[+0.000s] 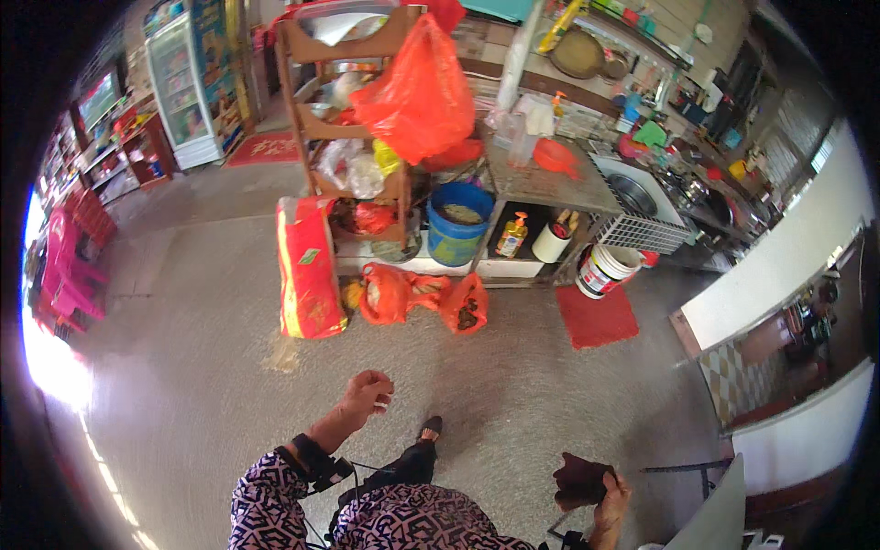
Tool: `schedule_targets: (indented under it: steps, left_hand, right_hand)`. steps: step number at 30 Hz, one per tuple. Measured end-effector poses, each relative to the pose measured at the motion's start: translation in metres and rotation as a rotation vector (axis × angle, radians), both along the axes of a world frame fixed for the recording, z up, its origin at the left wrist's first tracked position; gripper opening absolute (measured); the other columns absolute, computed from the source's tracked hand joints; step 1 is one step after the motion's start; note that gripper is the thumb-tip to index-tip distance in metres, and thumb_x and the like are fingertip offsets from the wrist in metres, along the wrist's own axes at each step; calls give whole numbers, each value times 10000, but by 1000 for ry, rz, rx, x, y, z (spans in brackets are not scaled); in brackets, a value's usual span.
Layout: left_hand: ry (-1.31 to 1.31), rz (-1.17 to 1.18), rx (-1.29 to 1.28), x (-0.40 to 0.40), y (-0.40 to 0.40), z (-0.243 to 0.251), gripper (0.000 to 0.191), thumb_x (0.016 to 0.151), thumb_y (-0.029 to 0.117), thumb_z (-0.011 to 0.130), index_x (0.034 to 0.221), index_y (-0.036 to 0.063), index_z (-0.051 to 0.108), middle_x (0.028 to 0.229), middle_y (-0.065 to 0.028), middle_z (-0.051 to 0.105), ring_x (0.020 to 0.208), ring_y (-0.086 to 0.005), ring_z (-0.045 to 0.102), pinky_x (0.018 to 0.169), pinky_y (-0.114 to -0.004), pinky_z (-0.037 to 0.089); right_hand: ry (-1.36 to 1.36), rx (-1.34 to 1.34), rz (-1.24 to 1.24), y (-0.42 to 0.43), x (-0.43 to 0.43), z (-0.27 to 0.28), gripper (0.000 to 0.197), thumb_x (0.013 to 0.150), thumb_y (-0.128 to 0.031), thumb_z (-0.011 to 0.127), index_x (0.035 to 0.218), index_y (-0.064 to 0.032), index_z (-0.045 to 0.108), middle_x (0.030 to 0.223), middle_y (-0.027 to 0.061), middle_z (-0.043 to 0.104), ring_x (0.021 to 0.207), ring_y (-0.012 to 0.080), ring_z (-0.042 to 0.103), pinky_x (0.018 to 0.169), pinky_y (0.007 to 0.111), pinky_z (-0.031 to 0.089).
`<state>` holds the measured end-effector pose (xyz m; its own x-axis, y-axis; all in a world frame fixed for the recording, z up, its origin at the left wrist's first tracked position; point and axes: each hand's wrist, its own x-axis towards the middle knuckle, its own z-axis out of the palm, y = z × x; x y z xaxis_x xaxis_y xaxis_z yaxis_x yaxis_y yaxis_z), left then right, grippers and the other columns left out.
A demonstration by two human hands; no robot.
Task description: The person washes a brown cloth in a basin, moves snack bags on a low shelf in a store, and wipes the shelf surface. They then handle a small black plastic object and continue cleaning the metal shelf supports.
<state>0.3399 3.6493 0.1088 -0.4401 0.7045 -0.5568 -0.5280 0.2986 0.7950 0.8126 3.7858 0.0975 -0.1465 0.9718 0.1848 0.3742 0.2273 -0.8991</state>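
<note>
My right hand grips a dark maroon cloth, which hangs in folds at the lower right, near a pale grey panel. My left hand is held over the concrete floor in front of my body. Its fingers are loosely curled and a little apart, with no object visible in them. A dark strap with a small device circles the left wrist. Beyond that hand stands a red and yellow sack. Orange plastic bags sit on the floor beside it.
A wooden shelf rack bears a hanging red plastic bag. Right of it are a blue bucket, a counter and a sink. A white pail stands by a red mat. Pink chairs are at far left.
</note>
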Motion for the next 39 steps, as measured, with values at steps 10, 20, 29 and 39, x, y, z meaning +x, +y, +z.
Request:
schedule_targets:
  steps: [10,20,29,39]
  left_hand:
    - [-16,-284,-27,-7,155,-1,141,726,127,565,830,70,488,724,-23,523,597,-124,507,497,-265,423]
    - [-2,-531,-54,34,285,-4,146,726,119,568,813,69,461,679,-10,498,569,-107,496,468,-239,399]
    - [-19,-500,-71,87,399,-6,149,716,110,573,822,81,472,684,-13,504,569,-113,491,477,-247,398]
    - [-13,-459,-43,133,522,20,151,714,112,580,824,81,480,710,-16,521,600,-117,508,510,-251,409]
  right_hand:
    - [-121,-219,-116,42,22,21,328,820,-303,468,982,-27,537,1039,150,484,968,272,438,831,366,321]
    - [-43,-266,-446,107,-12,77,266,766,-227,491,777,33,549,703,41,522,691,132,454,613,276,368]
    - [18,-387,-452,248,8,92,231,776,-178,516,839,39,564,753,15,556,693,109,469,638,261,396]
    - [159,-311,-173,437,47,96,161,795,-110,497,816,15,596,729,-15,560,660,69,473,612,218,391]
